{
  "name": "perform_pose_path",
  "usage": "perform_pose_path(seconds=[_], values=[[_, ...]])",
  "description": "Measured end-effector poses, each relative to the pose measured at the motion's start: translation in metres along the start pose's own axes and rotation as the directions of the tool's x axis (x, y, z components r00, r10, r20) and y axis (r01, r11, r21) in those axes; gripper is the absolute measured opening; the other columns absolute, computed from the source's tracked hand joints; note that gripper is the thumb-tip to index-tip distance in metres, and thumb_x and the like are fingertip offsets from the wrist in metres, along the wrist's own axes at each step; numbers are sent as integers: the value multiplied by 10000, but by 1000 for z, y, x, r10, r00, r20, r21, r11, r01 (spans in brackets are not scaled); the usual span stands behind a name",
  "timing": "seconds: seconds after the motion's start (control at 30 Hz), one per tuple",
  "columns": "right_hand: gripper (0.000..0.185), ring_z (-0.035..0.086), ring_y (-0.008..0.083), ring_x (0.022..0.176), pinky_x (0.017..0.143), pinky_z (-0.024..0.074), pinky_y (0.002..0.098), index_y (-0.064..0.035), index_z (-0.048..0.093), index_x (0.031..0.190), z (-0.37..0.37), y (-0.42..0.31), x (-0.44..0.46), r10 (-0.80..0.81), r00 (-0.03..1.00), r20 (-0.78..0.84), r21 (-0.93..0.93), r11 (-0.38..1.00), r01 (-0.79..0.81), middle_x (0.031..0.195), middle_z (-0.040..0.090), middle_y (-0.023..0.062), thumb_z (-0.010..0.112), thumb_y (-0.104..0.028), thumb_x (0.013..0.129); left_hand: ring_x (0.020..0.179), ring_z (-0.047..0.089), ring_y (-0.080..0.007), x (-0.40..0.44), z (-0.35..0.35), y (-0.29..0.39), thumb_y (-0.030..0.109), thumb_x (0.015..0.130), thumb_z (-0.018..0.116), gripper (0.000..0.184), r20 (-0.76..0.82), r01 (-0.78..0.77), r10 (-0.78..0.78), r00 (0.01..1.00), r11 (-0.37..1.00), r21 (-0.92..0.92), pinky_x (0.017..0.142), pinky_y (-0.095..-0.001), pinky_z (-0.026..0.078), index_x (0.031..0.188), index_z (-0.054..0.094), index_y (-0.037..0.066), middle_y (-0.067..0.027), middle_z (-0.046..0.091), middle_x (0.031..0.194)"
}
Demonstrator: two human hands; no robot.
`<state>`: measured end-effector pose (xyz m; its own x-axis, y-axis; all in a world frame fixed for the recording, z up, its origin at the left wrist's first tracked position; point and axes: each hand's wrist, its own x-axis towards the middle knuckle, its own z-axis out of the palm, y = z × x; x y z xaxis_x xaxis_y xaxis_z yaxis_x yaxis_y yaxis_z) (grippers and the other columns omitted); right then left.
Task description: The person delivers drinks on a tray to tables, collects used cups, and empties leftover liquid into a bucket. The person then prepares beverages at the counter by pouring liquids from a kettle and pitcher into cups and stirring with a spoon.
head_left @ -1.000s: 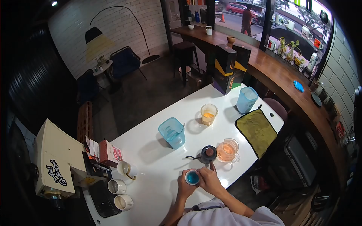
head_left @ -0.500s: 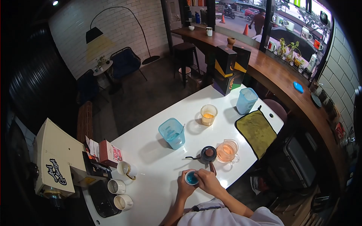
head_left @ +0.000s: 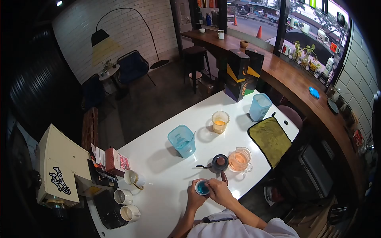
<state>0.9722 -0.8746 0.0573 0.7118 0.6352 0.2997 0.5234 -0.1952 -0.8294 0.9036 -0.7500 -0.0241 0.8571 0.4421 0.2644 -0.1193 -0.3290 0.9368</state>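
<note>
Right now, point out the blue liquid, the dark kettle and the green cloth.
Blue liquid (head_left: 203, 189), head view, visible surface.
Dark kettle (head_left: 220, 161), head view, lid knob.
Green cloth (head_left: 270, 141), head view, middle.

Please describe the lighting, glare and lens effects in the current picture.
Head view: corners fade to black, suggesting a wide-angle lens; head view: glare whitens a patch of the table beside the right hand; head view: a soft shadow falls picture-left of the nearer blue container.
</note>
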Motion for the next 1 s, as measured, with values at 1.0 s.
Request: perform_pose_path(seconds=[1.0], values=[[110,608,379,691,612,465,422,38,569,846,-4,-7,4,3,1000,-28,-59,998,-4,771,581,188,615,-41,908,900,714,-301,1,0,2,76,628,877,585,-2,-15,15,1000,999,38,784,-372,562,1118,558,44,-139,716,988]])
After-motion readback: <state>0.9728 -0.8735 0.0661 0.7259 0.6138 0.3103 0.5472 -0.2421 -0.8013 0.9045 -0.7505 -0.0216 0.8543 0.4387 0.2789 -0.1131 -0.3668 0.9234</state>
